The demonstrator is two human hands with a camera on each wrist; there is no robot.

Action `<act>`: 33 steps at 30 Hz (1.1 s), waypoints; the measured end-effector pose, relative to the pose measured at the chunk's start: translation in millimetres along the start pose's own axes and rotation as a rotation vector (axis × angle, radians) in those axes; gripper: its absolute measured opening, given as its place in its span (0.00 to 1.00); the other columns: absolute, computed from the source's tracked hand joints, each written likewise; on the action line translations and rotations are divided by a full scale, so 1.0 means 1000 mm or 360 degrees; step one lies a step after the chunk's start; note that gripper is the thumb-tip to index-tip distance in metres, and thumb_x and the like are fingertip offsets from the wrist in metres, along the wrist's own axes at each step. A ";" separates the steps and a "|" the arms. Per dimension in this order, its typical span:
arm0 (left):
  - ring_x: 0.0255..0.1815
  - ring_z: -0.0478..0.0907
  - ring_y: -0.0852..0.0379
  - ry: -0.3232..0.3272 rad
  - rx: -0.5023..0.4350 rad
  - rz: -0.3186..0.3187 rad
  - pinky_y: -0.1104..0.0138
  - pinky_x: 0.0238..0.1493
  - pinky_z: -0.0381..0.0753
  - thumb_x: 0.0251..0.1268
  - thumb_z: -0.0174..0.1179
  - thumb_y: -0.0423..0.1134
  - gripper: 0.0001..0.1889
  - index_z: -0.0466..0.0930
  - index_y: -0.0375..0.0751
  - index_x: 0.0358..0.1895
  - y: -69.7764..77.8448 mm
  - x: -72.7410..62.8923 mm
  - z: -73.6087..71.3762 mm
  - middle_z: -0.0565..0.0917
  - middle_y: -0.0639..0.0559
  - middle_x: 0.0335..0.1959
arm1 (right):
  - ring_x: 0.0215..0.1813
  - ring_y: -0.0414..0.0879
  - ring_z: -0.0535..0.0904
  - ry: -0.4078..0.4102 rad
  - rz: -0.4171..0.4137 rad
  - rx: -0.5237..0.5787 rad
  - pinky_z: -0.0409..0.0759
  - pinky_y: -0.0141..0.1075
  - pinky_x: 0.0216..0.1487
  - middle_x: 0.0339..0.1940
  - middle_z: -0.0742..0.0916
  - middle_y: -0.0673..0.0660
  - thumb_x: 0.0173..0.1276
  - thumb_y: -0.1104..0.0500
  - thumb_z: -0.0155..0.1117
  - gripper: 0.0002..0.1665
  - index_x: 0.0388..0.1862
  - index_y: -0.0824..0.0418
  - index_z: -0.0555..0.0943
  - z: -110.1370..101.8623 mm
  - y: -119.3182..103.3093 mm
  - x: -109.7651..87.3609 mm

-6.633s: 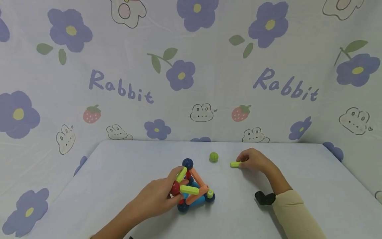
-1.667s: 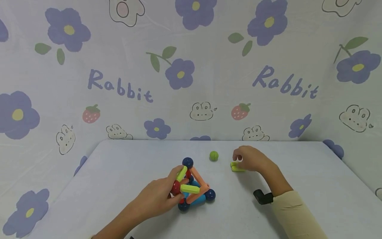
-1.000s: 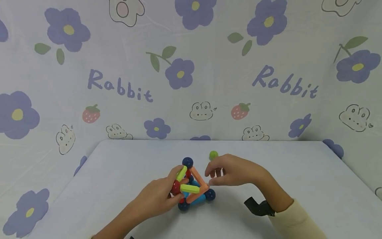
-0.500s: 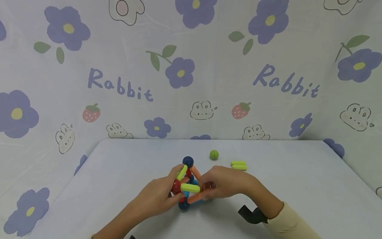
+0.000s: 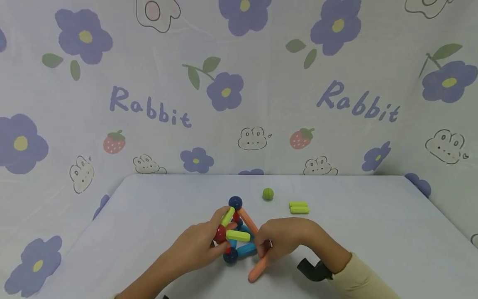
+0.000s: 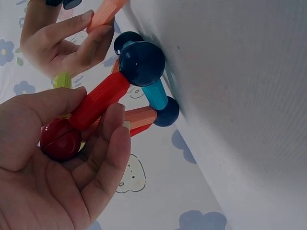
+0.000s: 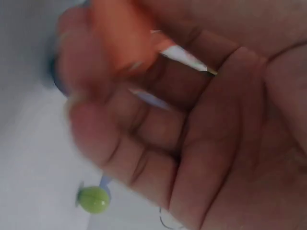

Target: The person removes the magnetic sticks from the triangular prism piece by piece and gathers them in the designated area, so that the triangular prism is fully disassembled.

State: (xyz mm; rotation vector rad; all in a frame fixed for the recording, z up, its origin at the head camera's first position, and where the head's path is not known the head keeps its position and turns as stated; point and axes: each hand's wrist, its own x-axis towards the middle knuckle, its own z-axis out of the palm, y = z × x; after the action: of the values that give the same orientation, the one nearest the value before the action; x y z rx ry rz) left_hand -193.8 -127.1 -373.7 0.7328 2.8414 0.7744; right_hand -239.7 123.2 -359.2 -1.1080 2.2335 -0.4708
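My left hand (image 5: 198, 244) holds a frame of magnetic sticks and balls. Its thumb and fingers pinch a red stick (image 6: 100, 99) by a red ball (image 5: 220, 233). Navy balls (image 5: 235, 202) mark other corners, and blue sticks (image 5: 246, 250) run along the base. A yellow-green stick (image 5: 238, 236) juts rightward from the red ball. My right hand (image 5: 284, 237) pinches an orange stick (image 5: 257, 270), whose free end points toward the near side, apart from the near navy ball (image 5: 230, 255). Another orange stick (image 5: 248, 220) slopes from the top ball to behind my right fingers, which hide the right corner.
Two yellow-green sticks (image 5: 299, 210) lie side by side on the white table (image 5: 373, 224), right of the frame. A green ball (image 5: 267, 194) sits behind it. A patterned cloth (image 5: 276, 108) hangs along the table's back edge.
My right hand left a second yellow-green stick beside the first, came left to the frame and pulled the lower orange stick off the near navy ball. My left hand has kept its hold.
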 end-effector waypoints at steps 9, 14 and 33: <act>0.25 0.74 0.63 -0.0003 -0.0009 0.0015 0.72 0.28 0.77 0.66 0.68 0.45 0.42 0.53 0.49 0.77 0.002 0.001 0.006 0.76 0.60 0.28 | 0.31 0.35 0.72 0.0032 0.0224 -0.0088 0.73 0.31 0.35 0.25 0.81 0.41 0.60 0.65 0.73 0.12 0.27 0.48 0.82 0.005 0.018 -0.022; 0.25 0.74 0.63 0.0005 0.0001 0.0017 0.72 0.28 0.77 0.65 0.68 0.45 0.42 0.53 0.48 0.77 0.002 0.000 0.003 0.77 0.60 0.29 | 0.29 0.35 0.71 0.0152 0.0252 -0.0110 0.72 0.31 0.33 0.23 0.79 0.41 0.61 0.63 0.74 0.11 0.27 0.48 0.83 0.009 0.041 -0.041; 0.25 0.73 0.64 0.0035 0.0018 0.0047 0.71 0.27 0.76 0.65 0.68 0.44 0.41 0.53 0.47 0.76 0.000 -0.002 0.001 0.76 0.60 0.29 | 0.31 0.42 0.71 0.0561 0.0611 -0.0319 0.74 0.37 0.32 0.25 0.78 0.46 0.58 0.66 0.73 0.10 0.25 0.53 0.82 -0.007 0.126 -0.108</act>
State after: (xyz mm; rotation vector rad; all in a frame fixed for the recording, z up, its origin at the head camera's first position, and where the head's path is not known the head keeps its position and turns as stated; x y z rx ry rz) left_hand -191.7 -127.4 -374.6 0.7745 2.8629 0.7761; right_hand -268.1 285.2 -384.8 -0.6970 2.7745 -0.2992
